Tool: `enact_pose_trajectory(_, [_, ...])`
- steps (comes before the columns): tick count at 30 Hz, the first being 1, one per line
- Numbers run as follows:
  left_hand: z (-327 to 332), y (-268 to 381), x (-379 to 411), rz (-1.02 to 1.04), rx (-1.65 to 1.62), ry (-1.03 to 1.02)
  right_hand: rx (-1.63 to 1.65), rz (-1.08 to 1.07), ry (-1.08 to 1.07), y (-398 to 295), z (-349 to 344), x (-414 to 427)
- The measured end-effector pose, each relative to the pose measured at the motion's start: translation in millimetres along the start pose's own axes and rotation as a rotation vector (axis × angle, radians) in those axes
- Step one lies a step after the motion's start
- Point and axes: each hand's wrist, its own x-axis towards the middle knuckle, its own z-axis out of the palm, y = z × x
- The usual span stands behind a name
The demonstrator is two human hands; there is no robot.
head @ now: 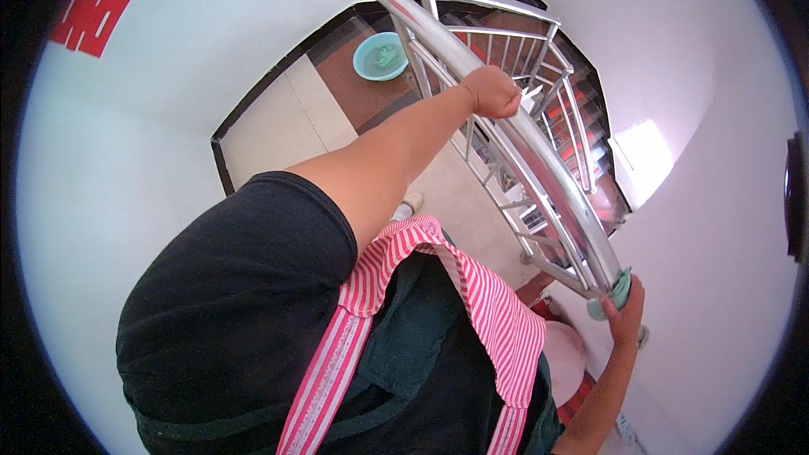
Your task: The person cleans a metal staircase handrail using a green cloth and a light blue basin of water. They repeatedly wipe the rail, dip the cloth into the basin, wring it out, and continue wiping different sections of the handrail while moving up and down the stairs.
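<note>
A thick stainless-steel handrail (547, 148) runs diagonally before me, with thinner steel bars below it. My left hand (493, 92) is closed over its upper stretch, fingers curled down on the far side. At the rail's near right end, my right hand (627, 306) holds a green cloth (621, 289) against the metal. Part of the cloth hangs below the rail end, and some of it is hidden by my fingers.
A light-blue basin (381, 55) with water and another green cloth (386, 57) stands on a brown stair landing. Stairs with a lower steel balustrade (505, 35) descend beyond the rail. A pale pink round object (564, 360) sits by my right side. White walls (158, 69) flank me.
</note>
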Motion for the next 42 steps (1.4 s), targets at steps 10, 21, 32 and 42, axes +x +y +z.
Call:
enact_pose_trajectory(10, [-6,-9,-9,0.027,-0.027,0.029,-0.233,-0.012,-0.094,-30,-10,-10])
enact_pose_trajectory(21, [-3,-30,-11,0.073,-0.048,0.122,-0.406,-0.001,-0.009,-127,55,82])
enact_pose_trajectory(32, [-11,-59,-24,0.073,-0.216,0.173,-0.354,-0.078,0.023,-345,165,254])
enact_pose_trajectory(42, [-17,-105,-31,0.192,-0.176,0.042,-0.309,-0.051,-0.029,-388,186,279])
